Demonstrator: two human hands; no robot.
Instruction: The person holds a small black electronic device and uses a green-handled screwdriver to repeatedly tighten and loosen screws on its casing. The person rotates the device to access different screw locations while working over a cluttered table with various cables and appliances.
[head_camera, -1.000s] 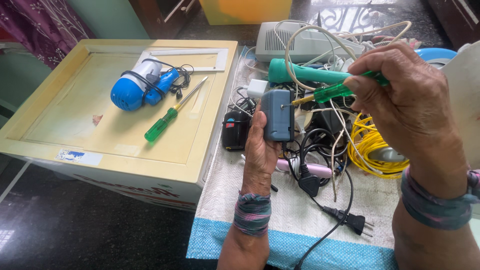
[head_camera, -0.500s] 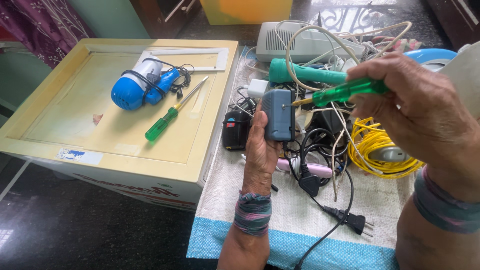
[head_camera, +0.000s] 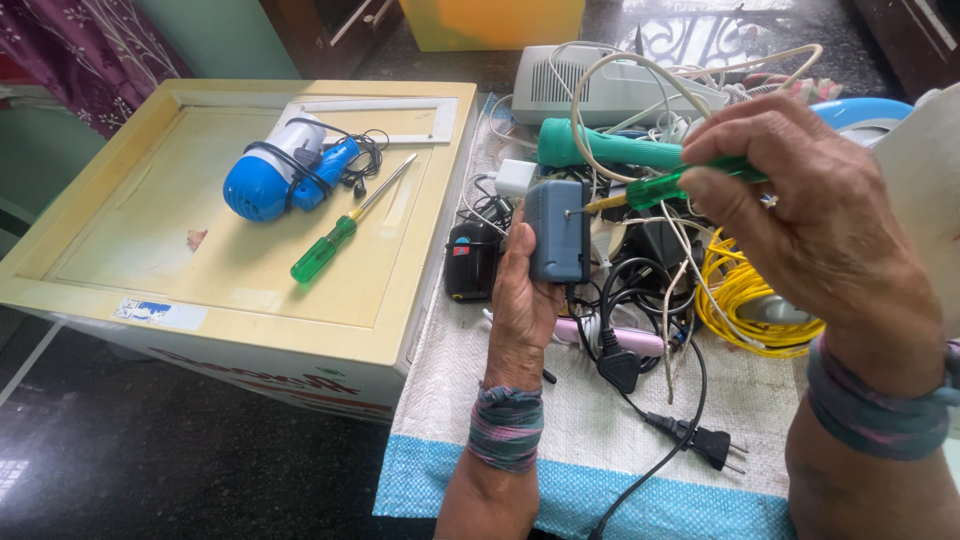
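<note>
Bright soft daylight, sharp focus, glare on dark floor (head_camera: 120, 440).

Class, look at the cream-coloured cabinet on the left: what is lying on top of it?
On the cream cabinet lie a blue and white hair dryer wrapped in its black cord, a green-handled screwdriver and a pale rectangular frame. What is under the dryer cannot be seen.

Cables (head_camera: 640, 300), a yellow coil (head_camera: 745, 300) and a teal torch (head_camera: 600, 150) crowd the mat around both hands, leaving bare cloth (head_camera: 560, 440) only near the front edge. The cream lid (head_camera: 140, 250) to the left lies mostly open, apart from a blue dryer (head_camera: 270, 175) and a green screwdriver (head_camera: 335, 240).
</note>
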